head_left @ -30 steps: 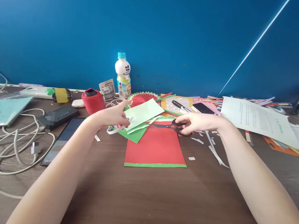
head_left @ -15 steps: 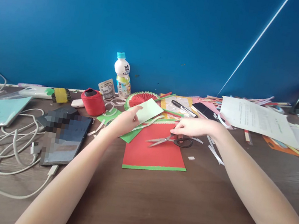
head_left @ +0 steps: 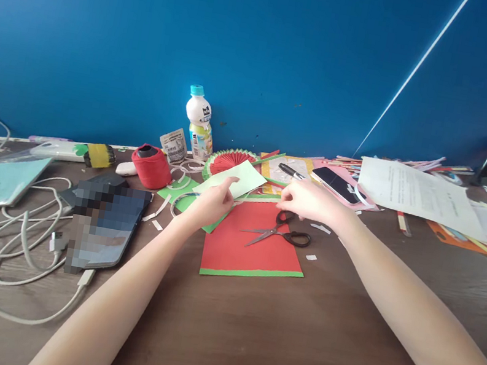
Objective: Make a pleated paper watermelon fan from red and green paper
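Scissors (head_left: 273,231) — dark-looped, splayed — lie on flat red paper (head_left: 232,250); right hand (head_left: 303,200) curled close, left hand (head_left: 216,201) half-curled; grips unclear.

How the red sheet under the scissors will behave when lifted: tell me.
The red sheet looks like thin, flat paper, so it will probably bend and feel light. The open scissors lie over its right side, with one handle loop past the edge, so they would likely slide or weigh that side down.

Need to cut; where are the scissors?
In the head view, the scissors are right of centre, blades over the red paper, handles by the right hand.
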Tool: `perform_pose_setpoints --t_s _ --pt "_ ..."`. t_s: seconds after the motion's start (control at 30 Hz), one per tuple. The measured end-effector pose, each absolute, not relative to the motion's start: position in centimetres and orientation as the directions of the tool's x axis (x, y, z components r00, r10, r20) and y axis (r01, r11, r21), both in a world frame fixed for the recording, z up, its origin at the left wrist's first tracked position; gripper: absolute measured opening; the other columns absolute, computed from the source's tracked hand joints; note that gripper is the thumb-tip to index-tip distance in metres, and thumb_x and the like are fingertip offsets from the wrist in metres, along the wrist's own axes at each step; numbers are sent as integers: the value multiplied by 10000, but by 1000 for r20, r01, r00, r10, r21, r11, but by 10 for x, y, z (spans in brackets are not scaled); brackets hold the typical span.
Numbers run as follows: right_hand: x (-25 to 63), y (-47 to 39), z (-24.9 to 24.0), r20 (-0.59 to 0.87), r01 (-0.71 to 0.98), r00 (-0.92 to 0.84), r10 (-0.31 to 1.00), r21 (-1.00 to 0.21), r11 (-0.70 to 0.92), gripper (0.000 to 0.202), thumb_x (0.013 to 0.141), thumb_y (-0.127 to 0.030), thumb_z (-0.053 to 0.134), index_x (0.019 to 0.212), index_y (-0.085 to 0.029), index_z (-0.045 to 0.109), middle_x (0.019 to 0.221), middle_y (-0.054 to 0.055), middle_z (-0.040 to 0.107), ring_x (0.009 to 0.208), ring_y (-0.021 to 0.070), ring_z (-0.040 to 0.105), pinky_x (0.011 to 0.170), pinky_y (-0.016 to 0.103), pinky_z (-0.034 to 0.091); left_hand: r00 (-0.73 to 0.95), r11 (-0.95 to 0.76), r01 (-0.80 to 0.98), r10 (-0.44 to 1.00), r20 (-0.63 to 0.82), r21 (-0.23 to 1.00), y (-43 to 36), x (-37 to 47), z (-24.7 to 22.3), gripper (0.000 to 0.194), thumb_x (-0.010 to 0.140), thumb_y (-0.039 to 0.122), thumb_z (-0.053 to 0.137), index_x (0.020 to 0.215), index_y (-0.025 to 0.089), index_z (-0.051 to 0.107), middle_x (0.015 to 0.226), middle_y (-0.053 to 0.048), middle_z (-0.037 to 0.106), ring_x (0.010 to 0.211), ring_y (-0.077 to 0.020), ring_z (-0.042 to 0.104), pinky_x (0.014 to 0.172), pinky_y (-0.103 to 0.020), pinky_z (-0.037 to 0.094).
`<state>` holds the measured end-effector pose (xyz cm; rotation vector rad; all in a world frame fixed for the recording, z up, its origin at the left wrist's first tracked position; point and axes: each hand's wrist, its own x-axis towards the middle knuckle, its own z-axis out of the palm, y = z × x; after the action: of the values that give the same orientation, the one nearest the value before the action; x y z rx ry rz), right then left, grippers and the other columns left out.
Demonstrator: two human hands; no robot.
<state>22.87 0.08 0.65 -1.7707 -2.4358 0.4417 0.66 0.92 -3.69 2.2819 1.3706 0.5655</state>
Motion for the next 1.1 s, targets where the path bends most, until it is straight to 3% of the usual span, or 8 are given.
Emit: perform_pose_setpoints --t_s 0.1,0.17,0.23,0.47,0.57,0.7,0.83,1.1 --pt "230 6 4 72 876 -280 957 -388 286 188 759 -321 518 649 -181 578 587 13 555 514 125 464 509 260 274 440 -419 637 887 141 647 8 3 -30 533 769 209 445 1284 171 315 794 -17 581 772 -160 552 746 -285 418" --pt "231 10 1 132 819 -253 958 -499 285 157 758 -288 514 847 -186 593 787 34 615 578 125 491 540 253 311 466 -415 574 874 136 706 8 0 -26 552 769 221 453 1297 198 291 804 -8 577 773 -149 552 731 -273 419" --pt "232 15 -4 175 760 -265 948 -568 317 291 746 -203 495 1030 -191 559 997 59 603 641 124 507 576 253 347 495 -409 521 860 125 749 7 -3 -22 572 768 226 461 1307 215 269 803 -3 575 754 -138 549 705 -262 420" --pt "221 20 -27 231 543 -557 797 -626 561 486 735 -46 386 1165 -233 514 1233 48 491 697 98 487 690 267 410 569 -419 445 814 111 791 5 1 -15 544 735 176 493 1257 210 346 764 2 575 682 -115 536 643 -241 418" --pt "216 17 -31 163 546 -591 790 -640 541 468 754 -45 381 1158 -240 514 1232 42 498 710 94 492 696 266 410 586 -414 441 805 93 796 4 2 -12 530 731 161 494 1243 215 370 774 -4 579 676 -111 533 621 -234 413" --pt "216 15 -32 86 609 -550 831 -640 469 309 784 -129 432 1064 -208 537 1072 49 573 661 100 489 610 252 394 624 -388 390 778 69 835 5 -1 -12 549 730 141 487 1259 222 364 746 6 559 657 -99 515 594 -216 400" --pt "217 17 -31 113 554 -570 814 -678 483 265 771 -145 466 1024 -184 532 963 53 588 779 135 527 661 260 403 626 -359 373 778 53 856 8 -4 -12 549 721 152 502 1250 223 371 755 4 553 642 -94 501 574 -209 392" --pt "218 12 -14 66 611 -604 795 -602 514 236 772 -350 521 848 -165 648 871 44 599 719 136 499 624 261 347 656 -351 468 753 -52 811 8 -5 -9 276 735 273 509 995 205 570 798 -10 561 646 -104 478 554 -212 375"
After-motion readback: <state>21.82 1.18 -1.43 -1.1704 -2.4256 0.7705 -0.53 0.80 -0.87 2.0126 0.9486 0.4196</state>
